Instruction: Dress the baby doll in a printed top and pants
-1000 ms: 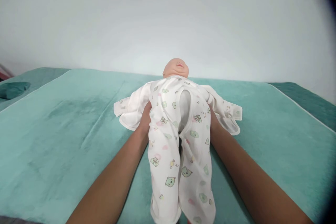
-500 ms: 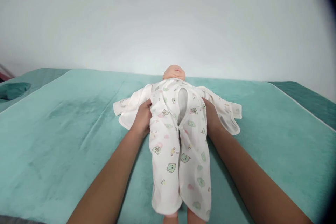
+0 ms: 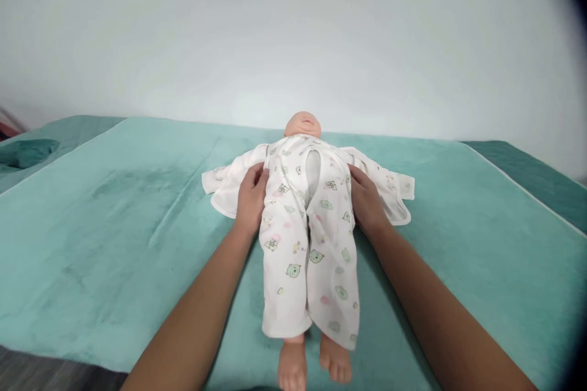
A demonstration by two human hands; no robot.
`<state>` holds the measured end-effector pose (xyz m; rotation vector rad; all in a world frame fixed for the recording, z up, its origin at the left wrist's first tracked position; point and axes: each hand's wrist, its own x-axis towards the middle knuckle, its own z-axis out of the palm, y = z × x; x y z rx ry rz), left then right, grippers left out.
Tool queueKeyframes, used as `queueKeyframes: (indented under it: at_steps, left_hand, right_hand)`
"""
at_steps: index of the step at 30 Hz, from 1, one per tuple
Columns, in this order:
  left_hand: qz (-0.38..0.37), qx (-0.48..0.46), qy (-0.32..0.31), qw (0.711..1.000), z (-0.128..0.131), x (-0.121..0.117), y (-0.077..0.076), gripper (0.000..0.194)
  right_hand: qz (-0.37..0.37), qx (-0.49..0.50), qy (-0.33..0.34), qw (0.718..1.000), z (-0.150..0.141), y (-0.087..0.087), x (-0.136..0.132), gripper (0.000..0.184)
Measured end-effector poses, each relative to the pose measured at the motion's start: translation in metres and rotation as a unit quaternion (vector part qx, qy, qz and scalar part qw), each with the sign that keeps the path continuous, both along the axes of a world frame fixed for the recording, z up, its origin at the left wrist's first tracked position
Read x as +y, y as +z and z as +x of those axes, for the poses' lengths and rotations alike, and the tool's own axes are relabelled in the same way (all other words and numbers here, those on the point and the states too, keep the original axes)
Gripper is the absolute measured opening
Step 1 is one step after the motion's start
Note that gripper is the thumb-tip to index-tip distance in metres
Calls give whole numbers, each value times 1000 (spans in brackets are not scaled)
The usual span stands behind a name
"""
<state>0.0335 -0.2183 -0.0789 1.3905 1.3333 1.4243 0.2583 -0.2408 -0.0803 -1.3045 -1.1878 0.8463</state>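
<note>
A baby doll (image 3: 303, 124) lies on its back, head at the far end, with both bare feet (image 3: 292, 366) towards me. It wears a white shirt (image 3: 384, 183) with the sleeves spread out, and white split trousers (image 3: 287, 269) printed with green bears. The trousers' opening shows at the crotch. Against the left side of the trousers at hip level, my left hand (image 3: 251, 198) is closed on the cloth, fingertips partly hidden. My right hand (image 3: 365, 198) grips the opposite side at the same height, its fingers partly behind the trousers.
A turquoise cloth (image 3: 114, 244) covers the surface under the doll, with a darker green part (image 3: 527, 171) at the right. Behind it stands a white wall (image 3: 293, 43). At the left edge is a dark green folded fabric (image 3: 27, 153). Grey flooring (image 3: 46, 372) shows at the lower left.
The view has shifted slightly, so the doll's feet now show fully. Both hands stay at the hips, and more of their backs is visible beside the trousers.
</note>
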Motion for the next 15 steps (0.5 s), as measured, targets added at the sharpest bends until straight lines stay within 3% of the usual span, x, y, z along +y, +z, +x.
queueKeyframes:
  at_steps: [4, 7, 9, 12, 15]
  left_hand:
    - [-4, 21, 15, 1000, -1, -44, -6, 36]
    - [10, 47, 10, 999, -13, -97, -15, 28]
    - [-7, 53, -25, 998, -24, -135, -24, 22]
    - [-33, 79, -78, 993, -36, -184, -39, 17]
    - [-3, 131, -82, 988, -35, -208, -46, 30]
  right_hand:
    - [21, -47, 4, 999, -6, -3, -54, 43]
    - [19, -76, 61, 995, -9, -18, -115, 50]
    - [17, -137, 81, 987, -11, -32, -159, 53]
    - [63, -253, 57, 964, -17, -52, -214, 51]
    - [106, -333, 2, 937, -28, -65, -237, 47]
